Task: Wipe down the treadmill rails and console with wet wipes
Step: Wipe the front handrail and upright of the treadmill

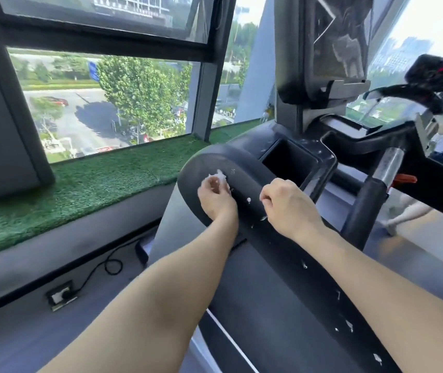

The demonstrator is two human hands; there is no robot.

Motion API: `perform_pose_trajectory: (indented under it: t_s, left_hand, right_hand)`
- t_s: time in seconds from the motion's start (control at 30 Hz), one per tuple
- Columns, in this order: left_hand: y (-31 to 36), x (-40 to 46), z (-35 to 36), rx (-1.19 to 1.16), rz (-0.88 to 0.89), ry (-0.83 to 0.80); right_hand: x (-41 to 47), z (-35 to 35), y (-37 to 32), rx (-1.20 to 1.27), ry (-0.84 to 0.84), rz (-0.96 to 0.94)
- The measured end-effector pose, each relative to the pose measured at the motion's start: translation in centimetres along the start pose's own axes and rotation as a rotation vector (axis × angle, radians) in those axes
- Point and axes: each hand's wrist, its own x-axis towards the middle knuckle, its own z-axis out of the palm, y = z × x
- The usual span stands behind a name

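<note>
A wide black treadmill rail (276, 246) runs from the lower right up to its rounded end at centre. My left hand (215, 196) rests on that rounded end and grips a small crumpled white wipe (220, 175) against the surface. My right hand (287, 204) lies on the rail just to the right, fingers curled under, and I cannot see anything in it. White shreds of wipe (348, 324) dot the rail along its length. The console screen (336, 41) stands above at upper right, with a recessed cup pocket (286, 160) below it.
A ledge covered in green artificial turf (88, 189) runs under the window on the left. A wall socket with a plugged black cable (62, 293) sits low on the left. A black and chrome handlebar (376, 189) rises on the right. Another person's leg (408, 211) shows at far right.
</note>
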Motion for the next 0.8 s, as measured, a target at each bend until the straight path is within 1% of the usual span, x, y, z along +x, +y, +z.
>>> perform_pose_trajectory:
  t_s: [0.13,0.23,0.33,0.5,0.57,0.63,0.73,0.8]
  left_hand:
    - [-0.7,3.7,0.1,0.02,-0.045,0.001]
    - [-1.9,0.6,0.1,-0.006,-0.037,-0.037]
    - [-2.7,-1.1,0.2,-0.048,-0.046,-0.083]
    - [-0.7,4.9,0.2,-0.123,-0.143,0.017]
    - [-0.1,5.3,-0.2,-0.108,-0.108,0.021]
    - [-0.6,3.8,-0.4,-0.07,-0.065,0.013]
    - [-2.7,0.3,-0.7,-0.05,-0.051,-0.057]
    - [-3.4,0.1,-0.9,-0.039,-0.053,-0.118]
  right_hand:
    - [0.3,0.3,0.1,-0.026,0.0,-0.023]
    - [0.3,0.7,0.5,-0.029,0.03,-0.044]
    - [0.2,1.2,0.5,-0.104,0.08,-0.109]
    - [-0.3,1.8,0.1,-0.143,0.17,-0.213]
    - [-0.4,1.7,0.0,-0.147,0.192,-0.227]
    - [-0.4,1.8,0.3,-0.156,0.203,-0.211]
    - [-0.3,2.1,0.9,-0.156,0.208,-0.235]
    - [0.0,2.2,1.3,-0.169,0.197,-0.236]
